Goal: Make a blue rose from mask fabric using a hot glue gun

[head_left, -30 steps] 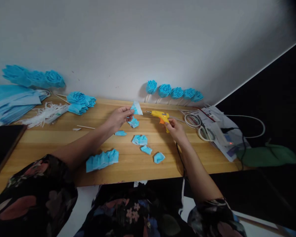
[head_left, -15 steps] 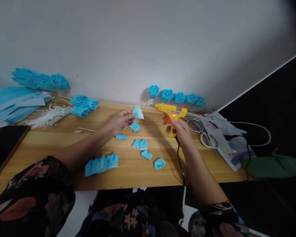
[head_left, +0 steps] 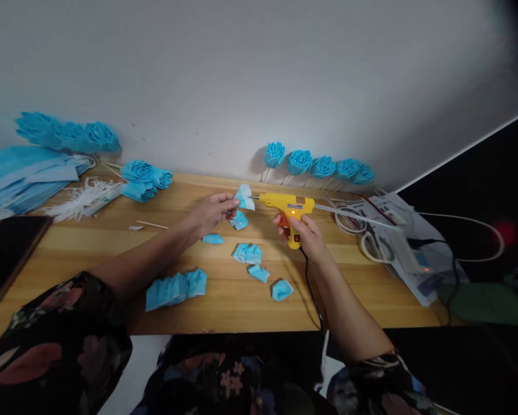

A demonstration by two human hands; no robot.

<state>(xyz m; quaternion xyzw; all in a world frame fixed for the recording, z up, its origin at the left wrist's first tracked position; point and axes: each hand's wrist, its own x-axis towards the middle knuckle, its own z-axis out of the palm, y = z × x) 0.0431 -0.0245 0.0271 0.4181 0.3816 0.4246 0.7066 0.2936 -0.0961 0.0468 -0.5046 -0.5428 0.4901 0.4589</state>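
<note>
My left hand (head_left: 213,213) pinches a small blue-and-white fabric petal (head_left: 245,197) by its left edge, above the table. In my right hand (head_left: 304,233) is a yellow hot glue gun (head_left: 287,203), its orange light lit and a long clear glue stick (head_left: 354,215) jutting from the back. The gun's metal nozzle points left and meets the petal's right side; whether glue is coming out is too small to tell. Just below the petal lies a crumpled blue piece (head_left: 239,220). More loose blue pieces (head_left: 247,253) are scattered between my forearms.
Blue fabric flowers on sticks (head_left: 300,162) lean at the wall; others (head_left: 142,178) lie at the left. Flat blue face masks (head_left: 29,173), white ear loops (head_left: 83,199) and a phone (head_left: 12,253) are on the left. Tape rolls (head_left: 375,248), papers and a power strip (head_left: 408,256) occupy the right.
My right hand has brought the glue gun left and slightly down, so its nozzle now reaches the petal. My left hand has hardly moved and keeps its pinch.
</note>
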